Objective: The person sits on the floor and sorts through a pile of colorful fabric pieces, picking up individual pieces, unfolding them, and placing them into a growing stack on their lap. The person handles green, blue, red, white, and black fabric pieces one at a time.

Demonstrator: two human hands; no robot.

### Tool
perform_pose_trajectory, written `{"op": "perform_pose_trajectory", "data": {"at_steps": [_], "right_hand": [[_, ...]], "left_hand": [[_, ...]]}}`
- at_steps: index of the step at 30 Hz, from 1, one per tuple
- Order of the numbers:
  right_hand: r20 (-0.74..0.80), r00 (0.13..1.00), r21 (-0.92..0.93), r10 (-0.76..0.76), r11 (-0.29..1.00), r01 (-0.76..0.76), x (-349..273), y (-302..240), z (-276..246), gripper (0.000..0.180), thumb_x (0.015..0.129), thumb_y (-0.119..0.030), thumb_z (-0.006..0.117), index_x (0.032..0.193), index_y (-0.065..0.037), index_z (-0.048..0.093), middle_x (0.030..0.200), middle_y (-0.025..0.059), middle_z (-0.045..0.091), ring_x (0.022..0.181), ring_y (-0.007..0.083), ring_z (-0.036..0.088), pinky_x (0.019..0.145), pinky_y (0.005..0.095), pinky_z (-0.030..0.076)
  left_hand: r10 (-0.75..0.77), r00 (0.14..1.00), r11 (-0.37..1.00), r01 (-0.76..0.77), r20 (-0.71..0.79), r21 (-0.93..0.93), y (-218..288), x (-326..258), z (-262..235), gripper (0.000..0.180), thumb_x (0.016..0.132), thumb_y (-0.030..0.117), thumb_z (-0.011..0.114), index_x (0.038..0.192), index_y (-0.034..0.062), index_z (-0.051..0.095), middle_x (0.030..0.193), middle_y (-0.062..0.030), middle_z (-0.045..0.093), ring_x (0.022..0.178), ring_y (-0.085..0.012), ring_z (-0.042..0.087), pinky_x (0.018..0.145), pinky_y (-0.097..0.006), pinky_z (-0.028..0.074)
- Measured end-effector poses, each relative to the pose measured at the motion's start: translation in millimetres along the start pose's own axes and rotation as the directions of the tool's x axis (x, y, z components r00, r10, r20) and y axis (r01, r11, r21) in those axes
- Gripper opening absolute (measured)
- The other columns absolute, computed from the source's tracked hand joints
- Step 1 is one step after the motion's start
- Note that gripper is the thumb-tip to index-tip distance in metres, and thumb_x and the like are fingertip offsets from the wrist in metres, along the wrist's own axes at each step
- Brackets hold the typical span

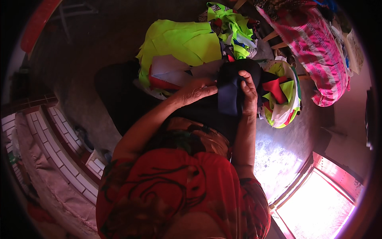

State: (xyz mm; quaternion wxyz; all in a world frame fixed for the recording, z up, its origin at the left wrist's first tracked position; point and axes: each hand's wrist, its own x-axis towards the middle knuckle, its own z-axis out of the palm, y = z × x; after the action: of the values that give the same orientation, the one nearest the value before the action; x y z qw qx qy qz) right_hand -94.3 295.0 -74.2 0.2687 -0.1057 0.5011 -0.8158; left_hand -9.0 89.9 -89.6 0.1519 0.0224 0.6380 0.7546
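Pinching with the left hand [194,94] at dark blue cloth [228,97] above the lap [197,112], and meeting its right edge with a loosely curled right hand [249,91], can't tell if gripping, near bright scraps [275,89].

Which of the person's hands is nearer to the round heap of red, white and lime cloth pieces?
The right. The right hand is just left of the heap in the picture; the left hand is farther left, across the dark cloth.
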Motion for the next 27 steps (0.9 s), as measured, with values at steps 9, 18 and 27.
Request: {"op": "perform_pose_trajectory", "data": {"at_steps": [9,18,27], "right_hand": [[0.117,0.993,-0.336,-0.03,0.939,0.068,-2.6,-6.1,14.0,0.077,0.059,0.0,0.077,0.13,-0.006,0.048,0.13,0.0032,0.047,0.126,0.0179,0.038,0.109,0.0297,0.024],[0.05,0.993,-0.348,0.108,0.934,-0.084,1.5,-6.0,32.3,0.064,0.068,0.001,0.072,0.128,-0.004,0.049,0.118,0.0055,0.057,0.107,0.0152,0.052,0.095,0.0276,0.04],[0.161,0.931,-0.788,0.328,0.611,-0.078,19.9,-27.9,32.7,0.031,0.074,-0.01,0.065,0.104,0.0,0.061,0.084,0.0034,0.061,0.075,0.0085,0.054,0.069,0.0252,0.045]], "left_hand": [[-0.037,0.985,0.754,-0.081,-0.166,-0.652,-13.3,3.5,-1.9,0.03,0.088,0.04,0.064,0.082,0.0118,0.056,0.087,0.0003,0.061,0.085,-0.0105,0.058,0.079,-0.03,0.048],[-0.018,0.943,0.864,-0.153,-0.332,-0.48,6.7,-7.2,-3.8,0.029,0.079,0.011,0.07,0.107,0.0031,0.063,0.096,-0.0031,0.065,0.087,-0.0108,0.061,0.078,-0.027,0.049],[0.098,0.85,0.663,-0.443,-0.517,-0.603,29.7,-29.5,-32.5,0.036,0.078,-0.003,0.061,0.114,0.0006,0.056,0.105,-0.0065,0.064,0.098,-0.0193,0.063,0.089,-0.035,0.049]]}}
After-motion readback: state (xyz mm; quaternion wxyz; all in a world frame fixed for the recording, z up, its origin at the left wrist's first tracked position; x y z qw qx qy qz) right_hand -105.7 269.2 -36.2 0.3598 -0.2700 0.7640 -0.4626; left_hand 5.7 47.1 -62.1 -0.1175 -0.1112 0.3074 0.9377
